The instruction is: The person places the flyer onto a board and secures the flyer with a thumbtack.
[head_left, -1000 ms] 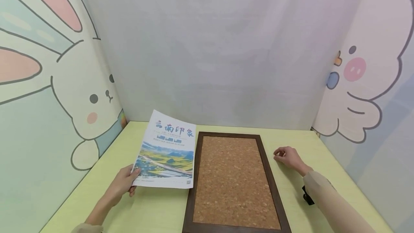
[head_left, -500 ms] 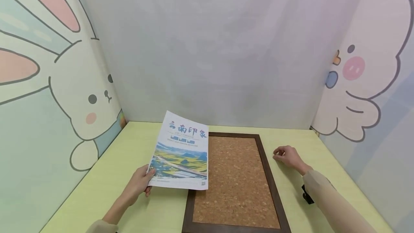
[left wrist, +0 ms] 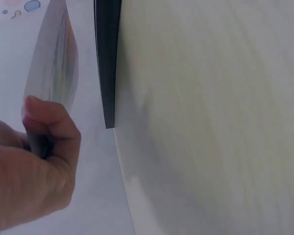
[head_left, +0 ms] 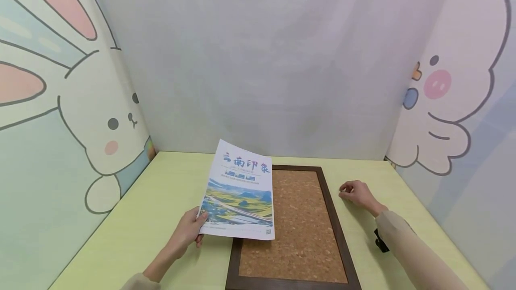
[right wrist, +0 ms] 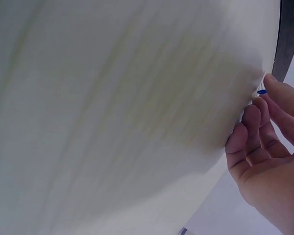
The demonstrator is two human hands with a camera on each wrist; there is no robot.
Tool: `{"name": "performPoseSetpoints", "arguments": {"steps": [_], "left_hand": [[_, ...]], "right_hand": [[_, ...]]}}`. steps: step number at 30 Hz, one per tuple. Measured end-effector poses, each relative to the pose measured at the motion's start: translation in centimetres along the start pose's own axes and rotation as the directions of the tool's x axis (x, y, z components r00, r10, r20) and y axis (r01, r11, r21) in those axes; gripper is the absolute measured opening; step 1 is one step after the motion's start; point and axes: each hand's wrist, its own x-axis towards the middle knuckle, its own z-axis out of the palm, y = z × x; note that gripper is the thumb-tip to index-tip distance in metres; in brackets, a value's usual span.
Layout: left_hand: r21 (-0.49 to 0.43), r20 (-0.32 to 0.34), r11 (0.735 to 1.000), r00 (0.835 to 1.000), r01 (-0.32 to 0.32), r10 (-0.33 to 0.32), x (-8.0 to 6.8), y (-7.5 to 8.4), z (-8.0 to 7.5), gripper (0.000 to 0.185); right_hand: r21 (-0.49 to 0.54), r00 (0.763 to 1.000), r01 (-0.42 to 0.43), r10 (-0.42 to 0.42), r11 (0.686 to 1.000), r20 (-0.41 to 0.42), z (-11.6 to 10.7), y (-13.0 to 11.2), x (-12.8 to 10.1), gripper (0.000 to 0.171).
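My left hand (head_left: 187, 232) pinches the lower left corner of a white printed poster (head_left: 239, 196), thumb on the front and fingers behind. The sheet carries large Chinese characters over a landscape picture. It is tilted up and overlaps the left part of a cork board (head_left: 300, 223) in a dark wooden frame. The left wrist view shows the poster (left wrist: 54, 58) edge-on, slightly bowed. To the right of the board, my right hand (head_left: 360, 196) stays low by the table with curled fingers. A small blue push pin (right wrist: 262, 91) shows between its thumb and fingertips in the right wrist view.
The cork board lies flat on a pale yellow-green table (head_left: 121, 236), its near end reaching the bottom of the head view. A grey-white backdrop (head_left: 258, 66) stands behind, with cartoon-printed walls at both sides. A small black object (head_left: 380, 240) shows beside the right sleeve.
My left hand has carried the poster to the right, from beside the board to over its left part. My right hand has stayed in place beside the board.
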Motion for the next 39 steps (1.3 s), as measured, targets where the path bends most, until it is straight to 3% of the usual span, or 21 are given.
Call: {"name": "performPoseSetpoints", "arguments": {"steps": [12,24,39], "left_hand": [[-0.036,-0.006,0.999,1.000,-0.021,0.021,-0.2,0.6,2.8,0.026],[-0.056,0.095,0.996,0.992,-0.075,0.080,-0.4,0.9,5.3,0.030],[-0.074,0.149,0.994,0.985,-0.078,0.088,-0.8,1.8,7.7,0.032]], "right_hand": [[-0.004,1.000,-0.006,0.006,1.000,-0.005,0.1,0.0,0.0,0.011],[-0.003,1.000,0.017,-0.017,1.000,0.015,-0.2,-0.1,-0.2,0.011],[0.008,1.000,0.014,-0.014,1.000,0.024,-0.4,-0.3,-0.2,0.011]]}}
